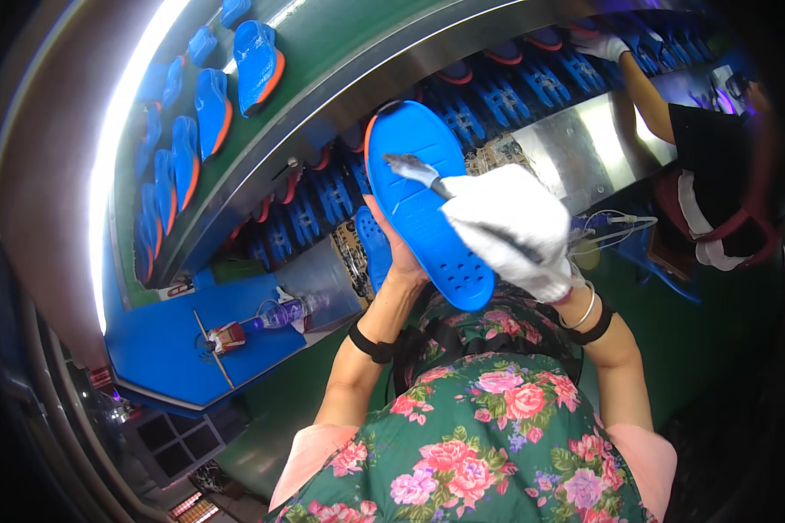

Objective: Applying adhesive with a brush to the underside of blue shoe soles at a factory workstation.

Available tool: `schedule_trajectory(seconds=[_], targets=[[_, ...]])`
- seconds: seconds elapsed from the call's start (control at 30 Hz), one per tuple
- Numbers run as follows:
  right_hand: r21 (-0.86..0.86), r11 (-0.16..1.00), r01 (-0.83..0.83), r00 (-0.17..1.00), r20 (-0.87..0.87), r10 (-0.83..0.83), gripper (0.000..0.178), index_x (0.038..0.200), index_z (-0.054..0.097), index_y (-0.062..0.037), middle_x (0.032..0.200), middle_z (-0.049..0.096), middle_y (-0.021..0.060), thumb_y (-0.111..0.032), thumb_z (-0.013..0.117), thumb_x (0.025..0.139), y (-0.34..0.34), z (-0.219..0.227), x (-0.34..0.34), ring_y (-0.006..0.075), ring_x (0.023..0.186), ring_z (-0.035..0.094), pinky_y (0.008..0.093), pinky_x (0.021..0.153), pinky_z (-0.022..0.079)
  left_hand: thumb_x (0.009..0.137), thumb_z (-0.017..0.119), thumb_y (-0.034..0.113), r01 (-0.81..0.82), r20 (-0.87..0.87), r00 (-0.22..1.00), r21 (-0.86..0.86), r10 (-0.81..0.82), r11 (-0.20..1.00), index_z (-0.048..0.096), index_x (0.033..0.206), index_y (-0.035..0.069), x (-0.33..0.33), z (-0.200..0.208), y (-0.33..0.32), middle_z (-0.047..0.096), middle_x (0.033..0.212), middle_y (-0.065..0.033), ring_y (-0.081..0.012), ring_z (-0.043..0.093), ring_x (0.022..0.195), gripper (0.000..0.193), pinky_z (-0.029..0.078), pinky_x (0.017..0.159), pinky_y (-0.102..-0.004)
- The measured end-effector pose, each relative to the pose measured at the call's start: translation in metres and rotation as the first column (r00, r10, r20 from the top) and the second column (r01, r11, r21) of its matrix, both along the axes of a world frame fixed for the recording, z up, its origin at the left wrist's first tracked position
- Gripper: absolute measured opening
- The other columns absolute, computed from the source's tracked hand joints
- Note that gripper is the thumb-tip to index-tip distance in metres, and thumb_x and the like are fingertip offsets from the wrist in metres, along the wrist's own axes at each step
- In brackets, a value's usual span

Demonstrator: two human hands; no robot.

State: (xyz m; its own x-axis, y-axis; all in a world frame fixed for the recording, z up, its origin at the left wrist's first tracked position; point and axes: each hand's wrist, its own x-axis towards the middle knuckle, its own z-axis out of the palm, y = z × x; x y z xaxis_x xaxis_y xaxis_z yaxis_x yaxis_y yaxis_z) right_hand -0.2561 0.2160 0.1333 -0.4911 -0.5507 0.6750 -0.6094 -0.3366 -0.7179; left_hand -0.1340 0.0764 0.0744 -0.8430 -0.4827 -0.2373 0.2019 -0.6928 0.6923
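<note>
A flat, foot-shaped blue sole with an orange edge [427,209] is held up in front of the person's body, tilted, its broad end away from them and its cluster of small holes toward them. The bare left hand [399,255] has its grip closed on the sole from behind and along the left edge, most of its fingers hidden; this likely keeps the ridged face free and turned up to view. The white-gloved right hand [515,231] has its grip closed around the dark handle of a small brush with grey bristles [420,172], which lies across the broad end; whether the bristles touch cannot be told. The glove probably guards against whatever the brush carries. Just beyond the left hand is a second blue sole with many holes [373,248]. To the left, a blue bench [148,340] carries a small red container [227,338] with a thin wooden stick [203,329] across it, beside a clear bottle with a purple band [283,314], perhaps set there for easy reach.
</note>
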Motion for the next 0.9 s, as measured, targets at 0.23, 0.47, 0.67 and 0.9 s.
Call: schedule_trajectory(seconds=[0.23,0.47,0.67,0.9], targets=[[-0.011,0.977,-0.211,0.975,-0.078,0.209,0.02,0.095,0.08,-0.009,0.098,0.078,0.0086,-0.007,0.082,0.075,0.013,-0.007,0.017,0.026,0.084,0.074,0.0381,0.078,0.057,0.075,0.034,0.1,0.159,-0.253,0.962,0.232,-0.098,0.96,0.041,0.146,0.003,-0.001,0.003,-0.013,0.065,0.118,-0.0214,-0.0334,0.068,0.098,0.12,0.059,0.084,-0.0462],[0.066,0.99,-0.123,0.967,-0.215,0.135,0.029,0.108,0.078,-0.0085,0.112,0.076,0.0111,-0.005,0.078,0.079,0.014,-0.013,0.017,0.0273,0.093,0.072,0.0369,0.08,0.057,0.071,0.04,0.1,0.315,-0.294,0.923,0.214,-0.247,0.924,0.046,0.14,0.003,-0.009,-0.015,-0.032,0.064,0.116,-0.0241,-0.0366,0.067,0.097,0.12,0.057,0.083,-0.0518],[0.058,0.995,-0.082,0.988,0.133,0.074,0.025,0.102,0.078,-0.008,0.106,0.077,0.0097,-0.004,0.08,0.077,0.013,-0.022,0.012,0.0258,0.088,0.073,0.0366,0.078,0.057,0.068,0.037,0.103,0.227,-0.286,0.947,0.265,-0.148,0.937,0.052,0.129,0.002,-0.016,-0.022,-0.037,0.065,0.104,-0.0213,-0.0365,0.066,0.081,0.119,0.057,0.07,-0.0528],[0.035,0.964,-0.265,0.964,0.02,0.264,0.031,0.105,0.078,-0.0095,0.104,0.076,0.0099,-0.001,0.081,0.076,0.015,-0.027,0.017,0.0261,0.084,0.072,0.0362,0.073,0.057,0.066,0.038,0.103,0.241,-0.308,0.941,0.328,-0.138,0.913,0.058,0.117,-0.003,-0.021,-0.024,-0.052,0.065,0.093,-0.0167,-0.0299,0.062,0.079,0.12,0.056,0.065,-0.0447]])
